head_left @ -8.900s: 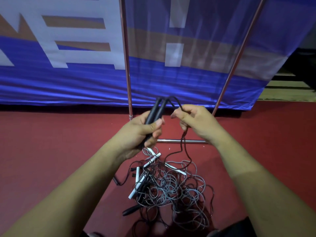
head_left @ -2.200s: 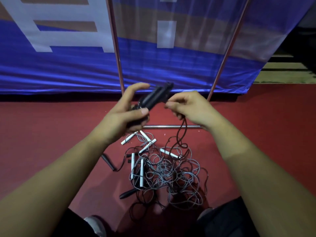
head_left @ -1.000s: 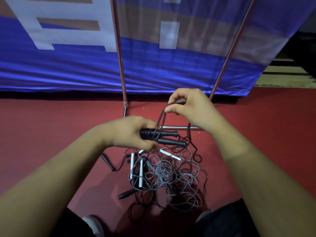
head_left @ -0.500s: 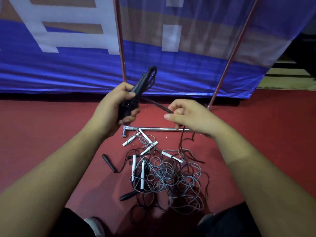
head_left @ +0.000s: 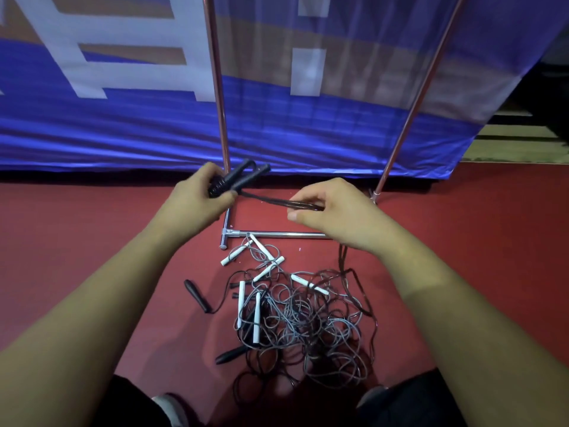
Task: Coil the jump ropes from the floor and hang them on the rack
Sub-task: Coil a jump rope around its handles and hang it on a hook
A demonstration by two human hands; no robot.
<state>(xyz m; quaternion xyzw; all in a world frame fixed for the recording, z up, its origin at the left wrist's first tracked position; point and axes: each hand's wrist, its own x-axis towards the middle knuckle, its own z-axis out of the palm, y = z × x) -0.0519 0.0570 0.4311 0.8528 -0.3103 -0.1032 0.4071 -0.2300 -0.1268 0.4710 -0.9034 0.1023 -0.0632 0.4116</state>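
My left hand (head_left: 197, 197) grips the two black handles (head_left: 243, 177) of one jump rope, their ends pointing up and right. The dark cord (head_left: 271, 200) runs from the handles to my right hand (head_left: 332, 215), which pinches it between thumb and fingers; the cord then drops below that hand to the floor. A tangled pile of jump ropes (head_left: 295, 322) with grey cords, white handles and black handles lies on the red floor under my hands. The metal rack (head_left: 218, 97) stands just behind, its base bar (head_left: 277, 234) on the floor.
A blue and white banner (head_left: 123, 124) hangs behind the rack's two upright poles. A loose black handle (head_left: 197, 295) lies left of the pile. My knees and a shoe (head_left: 172, 408) show at the bottom edge. Wooden steps (head_left: 517, 143) are at far right.
My left hand has tilted the black handles lower and to the right. My right hand has drawn the cord out to the right, stretching it between both hands.
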